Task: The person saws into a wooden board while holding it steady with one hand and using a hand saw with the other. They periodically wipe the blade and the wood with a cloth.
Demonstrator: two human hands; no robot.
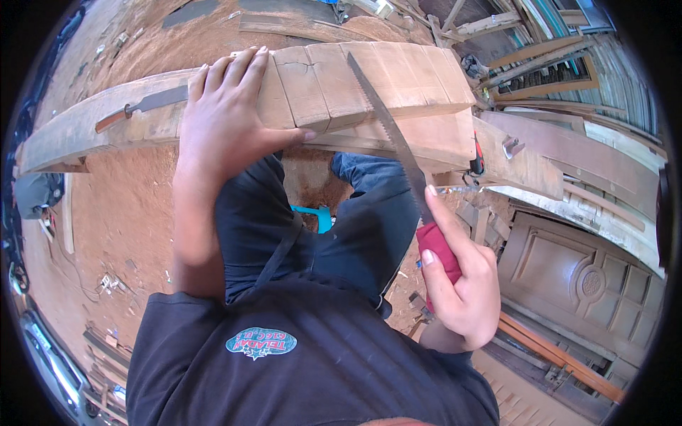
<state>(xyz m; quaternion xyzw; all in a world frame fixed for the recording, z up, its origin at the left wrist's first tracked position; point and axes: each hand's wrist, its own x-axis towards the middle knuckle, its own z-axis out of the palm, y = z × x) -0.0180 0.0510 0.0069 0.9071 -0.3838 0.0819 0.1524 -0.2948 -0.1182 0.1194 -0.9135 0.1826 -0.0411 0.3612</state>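
Observation:
A thick, pale wooden block (316,82) with several lines across its top lies on a long plank bench (60,138). My left hand (231,106) grips the block, fingers spread over its top toward the far edge and thumb along its near edge. In my right hand (465,284) is a handsaw (389,126), held by its dark red handle with the index finger stretched along it. The toothed blade slants across the block's right part, tip near the far edge. Left of my left hand lies a chisel-like tool (153,99) with a wooden handle, its blade end hidden.
A red and black tool (477,156) hangs at the bench's right side. Planks and frames (547,71) are stacked far right, above a carved wooden door panel (568,277). Beneath, between my legs, is a turquoise object (323,219). Sawdust-brown ground (128,213) lies left.

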